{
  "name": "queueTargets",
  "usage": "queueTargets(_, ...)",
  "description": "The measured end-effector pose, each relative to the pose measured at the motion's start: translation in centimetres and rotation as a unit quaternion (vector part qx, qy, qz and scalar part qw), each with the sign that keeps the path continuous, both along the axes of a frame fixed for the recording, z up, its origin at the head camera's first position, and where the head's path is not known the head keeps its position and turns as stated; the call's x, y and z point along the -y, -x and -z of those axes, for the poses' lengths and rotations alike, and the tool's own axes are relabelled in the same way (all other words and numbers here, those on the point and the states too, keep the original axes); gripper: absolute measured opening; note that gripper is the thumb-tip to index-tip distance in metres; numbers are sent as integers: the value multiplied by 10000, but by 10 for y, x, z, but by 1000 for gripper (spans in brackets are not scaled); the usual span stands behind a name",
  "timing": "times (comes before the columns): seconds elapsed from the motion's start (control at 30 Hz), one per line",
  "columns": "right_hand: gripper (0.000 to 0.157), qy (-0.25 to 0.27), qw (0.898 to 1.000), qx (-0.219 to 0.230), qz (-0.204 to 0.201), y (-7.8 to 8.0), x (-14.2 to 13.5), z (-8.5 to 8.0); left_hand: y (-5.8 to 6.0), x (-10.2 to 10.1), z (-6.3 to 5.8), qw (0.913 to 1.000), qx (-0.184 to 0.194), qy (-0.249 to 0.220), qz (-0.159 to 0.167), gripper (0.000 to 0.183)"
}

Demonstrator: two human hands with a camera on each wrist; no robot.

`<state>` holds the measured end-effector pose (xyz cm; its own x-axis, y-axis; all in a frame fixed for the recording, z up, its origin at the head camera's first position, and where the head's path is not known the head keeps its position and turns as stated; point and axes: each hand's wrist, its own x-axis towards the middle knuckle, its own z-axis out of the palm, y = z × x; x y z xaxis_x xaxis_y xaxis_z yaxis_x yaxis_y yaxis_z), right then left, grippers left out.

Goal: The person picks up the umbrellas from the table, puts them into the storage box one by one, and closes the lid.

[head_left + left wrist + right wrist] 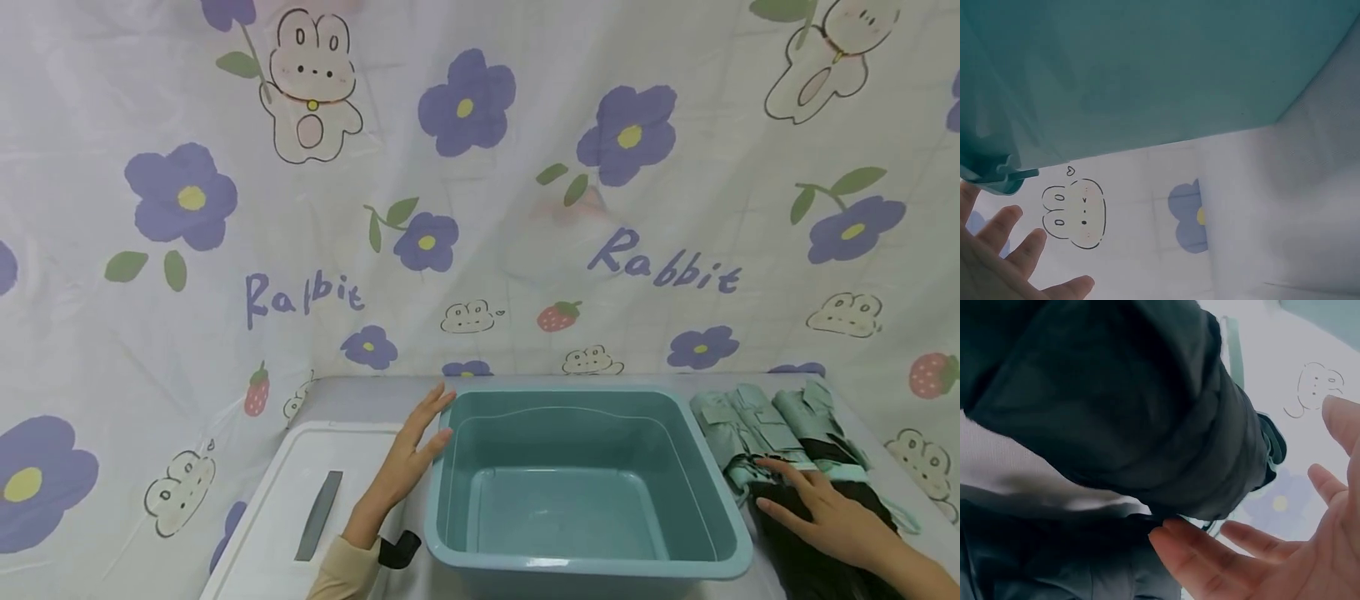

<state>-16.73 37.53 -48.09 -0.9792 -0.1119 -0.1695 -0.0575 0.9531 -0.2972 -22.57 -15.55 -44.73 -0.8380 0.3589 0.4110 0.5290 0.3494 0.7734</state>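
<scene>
A blue-green plastic tub (pixel 592 567) stands in the middle of the head view, and nothing lies inside it. My left hand (pixel 405 462) is at its left rim, fingers extended; the left wrist view has the spread fingers (pixel 1025 253) just by the rim's underside. On the right, rolled or folded garments in pale green (pixel 750 425) and black (pixel 787 533) lie beside the tub. Over them is my right hand (pixel 836 517), its fingers loosely stretched. Close up, the right wrist view has these fingers (pixel 1197 556) by a dark fabric roll (pixel 1122 412), contact unclear.
A white lid (pixel 288 500) with a grey strip (pixel 318 517) lies left of the tub. A black wrist strap piece (pixel 400 550) sticks out by my left sleeve. Behind the table hangs a white curtain (pixel 495 208) printed with flowers and rabbits.
</scene>
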Motion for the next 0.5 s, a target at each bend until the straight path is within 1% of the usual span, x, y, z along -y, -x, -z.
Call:
queueTargets(0.13,80,-209,9996,158,107,2,1,6,1,-2,5,10000,-37,9,59,50)
queueTargets(0.2,81,-319,9993,185,94,2,1,9,1,-3,6,9999,-43,-21,89,50)
queueTargets(0.27,81,-381,9992,134,48,2,0,12,1,-4,8,9999,-35,-68,83,49)
queueTargets(0.43,81,-350,9992,-113,-182,-1,-2,18,0,-5,11,9997,-60,-203,80,49)
queueTargets(0.5,84,-431,9988,-113,-221,-4,-1,20,0,-6,12,9996,-100,-254,114,48)
